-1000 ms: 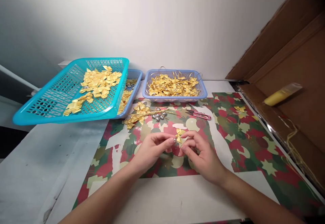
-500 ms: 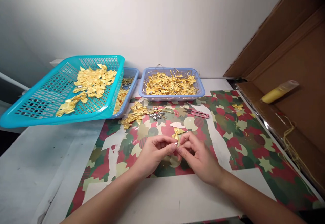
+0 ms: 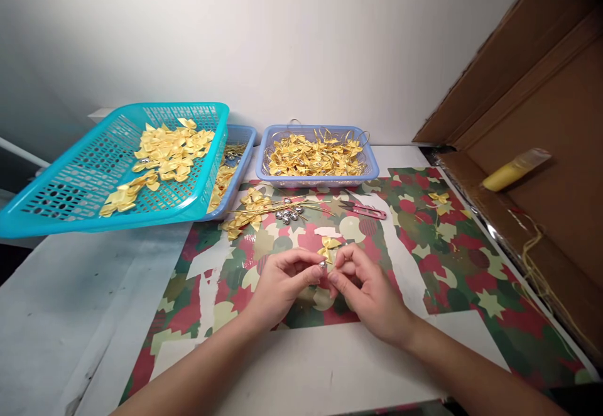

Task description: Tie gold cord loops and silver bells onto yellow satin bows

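Observation:
Between the thumb and forefinger of my left hand [image 3: 285, 284] is a small silver jingle bell [image 3: 323, 265]. Close beside it, my right hand [image 3: 370, 290] is closed in a pinch; what its fingertips hold is too small to make out. A yellow ribbon bow [image 3: 328, 248] shows just beyond my fingertips, and whether it is joined to the bell I cannot tell. Farther up the table lie a cluster of silver bells [image 3: 289, 215], several thin gold ties [image 3: 308, 204] and a small pile of yellow bows [image 3: 247, 212].
A turquoise basket [image 3: 80, 224] of bows leans over a blue basket [image 3: 241, 174] at left. Another blue basket [image 3: 318, 182] holds bows with gold loops. Pink thread snips [image 3: 370, 212] lie right of the bells. Cardboard [image 3: 541, 89] walls the right side, with a yellow tube [image 3: 513, 171] there.
The bell and my left fingertips have shifted slightly left, widening the small gap to my right fingertips. The whole view has drifted a little.

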Demonstrator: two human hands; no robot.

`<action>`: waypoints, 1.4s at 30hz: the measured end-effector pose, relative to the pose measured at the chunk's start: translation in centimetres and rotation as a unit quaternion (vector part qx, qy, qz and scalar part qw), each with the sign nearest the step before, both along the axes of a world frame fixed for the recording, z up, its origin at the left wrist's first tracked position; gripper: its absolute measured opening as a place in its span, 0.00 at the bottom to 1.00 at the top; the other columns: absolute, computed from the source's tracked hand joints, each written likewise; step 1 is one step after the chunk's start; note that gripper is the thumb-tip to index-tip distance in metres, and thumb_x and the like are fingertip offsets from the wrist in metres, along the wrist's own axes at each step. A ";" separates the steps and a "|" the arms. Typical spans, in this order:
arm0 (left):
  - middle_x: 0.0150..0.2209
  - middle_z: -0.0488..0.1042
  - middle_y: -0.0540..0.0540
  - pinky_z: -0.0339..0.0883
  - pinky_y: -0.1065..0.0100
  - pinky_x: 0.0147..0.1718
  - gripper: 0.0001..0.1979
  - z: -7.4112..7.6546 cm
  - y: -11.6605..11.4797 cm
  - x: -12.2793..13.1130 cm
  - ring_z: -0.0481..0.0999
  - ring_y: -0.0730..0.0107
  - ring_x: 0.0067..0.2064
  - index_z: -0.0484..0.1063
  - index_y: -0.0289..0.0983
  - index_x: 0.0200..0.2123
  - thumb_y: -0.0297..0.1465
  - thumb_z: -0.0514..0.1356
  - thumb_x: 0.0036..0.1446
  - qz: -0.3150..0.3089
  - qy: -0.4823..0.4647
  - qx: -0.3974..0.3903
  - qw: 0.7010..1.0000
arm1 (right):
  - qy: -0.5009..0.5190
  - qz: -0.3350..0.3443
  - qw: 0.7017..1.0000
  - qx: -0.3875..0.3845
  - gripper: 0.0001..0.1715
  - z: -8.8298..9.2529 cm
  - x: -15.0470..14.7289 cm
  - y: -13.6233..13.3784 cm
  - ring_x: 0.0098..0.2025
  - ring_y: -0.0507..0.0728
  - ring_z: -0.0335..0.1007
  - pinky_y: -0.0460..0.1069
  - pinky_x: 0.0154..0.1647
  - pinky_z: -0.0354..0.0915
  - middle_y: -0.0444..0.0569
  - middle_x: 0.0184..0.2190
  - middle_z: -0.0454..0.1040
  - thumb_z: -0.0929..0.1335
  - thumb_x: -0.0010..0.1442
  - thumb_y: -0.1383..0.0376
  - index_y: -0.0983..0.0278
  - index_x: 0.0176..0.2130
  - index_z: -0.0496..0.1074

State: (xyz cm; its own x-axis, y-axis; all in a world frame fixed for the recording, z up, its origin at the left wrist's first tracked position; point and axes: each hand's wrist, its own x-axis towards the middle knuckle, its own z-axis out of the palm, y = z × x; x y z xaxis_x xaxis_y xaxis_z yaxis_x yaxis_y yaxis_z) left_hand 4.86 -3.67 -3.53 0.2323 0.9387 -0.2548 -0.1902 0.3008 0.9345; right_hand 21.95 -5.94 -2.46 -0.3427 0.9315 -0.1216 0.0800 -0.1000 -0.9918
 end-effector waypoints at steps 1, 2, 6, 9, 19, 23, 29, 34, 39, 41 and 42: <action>0.26 0.78 0.49 0.71 0.72 0.28 0.07 -0.1 -0.1 0.0 0.77 0.71 0.28 0.79 0.36 0.28 0.32 0.71 0.44 -0.009 -0.003 0.006 1.000 | 0.005 0.000 1.000 -0.002 0.06 0.0 0.0 0.0 0.29 0.51 0.65 0.46 0.34 0.60 0.39 0.25 0.71 0.62 0.67 0.62 0.59 0.36 0.58; 0.26 0.78 0.49 0.72 0.72 0.28 0.07 -0.1 -0.1 0.1 0.77 0.71 0.28 0.79 0.36 0.29 0.32 0.71 0.45 -0.020 -0.005 0.012 1.000 | 0.010 0.000 1.000 -0.003 0.07 -0.1 0.0 0.0 0.29 0.51 0.66 0.46 0.34 0.60 0.39 0.25 0.71 0.62 0.67 0.62 0.59 0.36 0.58; 0.28 0.77 0.48 0.71 0.69 0.29 0.11 -0.4 -0.5 -0.1 0.77 0.69 0.29 0.78 0.37 0.36 0.32 0.69 0.48 -0.048 0.031 0.058 0.997 | 0.026 -0.012 1.000 0.012 0.07 -0.5 0.0 -0.1 0.30 0.50 0.67 0.46 0.33 0.60 0.39 0.25 0.71 0.62 0.67 0.62 0.59 0.36 0.58; 0.33 0.77 0.46 0.71 0.69 0.32 0.09 -0.6 -0.5 -0.4 0.76 0.68 0.34 0.78 0.39 0.39 0.33 0.66 0.54 -0.050 0.073 0.124 0.988 | 0.031 -0.021 0.999 0.023 0.05 -0.8 -0.1 -0.1 0.31 0.50 0.69 0.45 0.34 0.61 0.39 0.26 0.73 0.62 0.67 0.62 0.59 0.39 0.59; 0.45 0.70 0.44 0.66 0.60 0.51 0.04 -0.5 -0.3 -0.6 0.70 0.62 0.51 0.76 0.40 0.31 0.30 0.61 0.59 -0.033 0.137 0.265 0.954 | -0.110 -0.050 0.980 0.159 0.15 -0.7 -0.1 0.2 0.44 0.57 0.73 0.51 0.40 0.69 0.50 0.43 0.77 0.68 0.63 0.62 0.56 0.51 0.71; 0.48 0.68 0.46 0.63 0.60 0.55 0.05 -0.2 -0.8 -0.8 0.68 0.64 0.53 0.75 0.42 0.34 0.28 0.60 0.60 -0.022 0.166 0.324 0.931 | -0.156 -0.073 0.937 0.304 0.14 -0.6 -0.2 0.3 0.53 0.60 0.67 0.57 0.52 0.65 0.49 0.51 0.75 0.69 0.60 0.69 0.56 0.45 0.77; 0.47 0.69 0.43 0.64 0.58 0.50 0.10 0.1 -0.9 -0.4 0.69 0.60 0.51 0.72 0.41 0.43 0.26 0.57 0.60 0.001 0.281 0.389 0.877 | -0.085 -0.092 0.939 0.321 0.11 -0.2 0.4 0.7 0.45 0.56 0.71 0.54 0.47 0.67 0.45 0.41 0.80 0.69 0.60 0.72 0.56 0.38 0.78; 0.37 0.72 0.45 0.62 0.56 0.40 0.07 -0.6 -0.2 0.7 0.69 0.58 0.41 0.68 0.38 0.35 0.35 0.60 0.57 -0.011 0.477 0.357 0.803 | -0.005 -0.112 0.953 0.282 0.13 0.3 1.0 0.6 0.40 0.54 0.72 0.52 0.43 0.68 0.44 0.34 0.81 0.68 0.62 0.72 0.54 0.41 0.78; 0.40 0.72 0.44 0.60 0.56 0.41 0.09 -1.3 0.6 1.3 0.69 0.57 0.42 0.70 0.38 0.36 0.38 0.58 0.59 -0.066 0.538 0.334 0.771 | 0.037 -0.100 0.964 0.242 0.12 0.6 1.4 0.0 0.32 0.54 0.68 0.50 0.32 0.66 0.44 0.27 0.78 0.68 0.63 0.69 0.53 0.42 0.79; 0.40 0.72 0.45 0.59 0.56 0.42 0.07 -1.3 0.7 1.2 0.68 0.58 0.43 0.70 0.39 0.36 0.36 0.58 0.60 -0.075 0.520 0.326 0.786 | 0.045 -0.099 0.969 0.222 0.10 0.7 1.5 0.0 0.31 0.55 0.67 0.50 0.29 0.65 0.45 0.24 0.76 0.69 0.63 0.66 0.53 0.41 0.79; 0.39 0.72 0.45 0.58 0.56 0.43 0.06 -1.2 0.7 1.1 0.68 0.58 0.43 0.71 0.39 0.35 0.35 0.58 0.59 -0.078 0.508 0.321 0.796 | 0.053 -0.099 0.971 0.210 0.08 0.8 1.5 0.0 0.30 0.55 0.66 0.50 0.28 0.65 0.45 0.23 0.75 0.69 0.62 0.65 0.54 0.40 0.79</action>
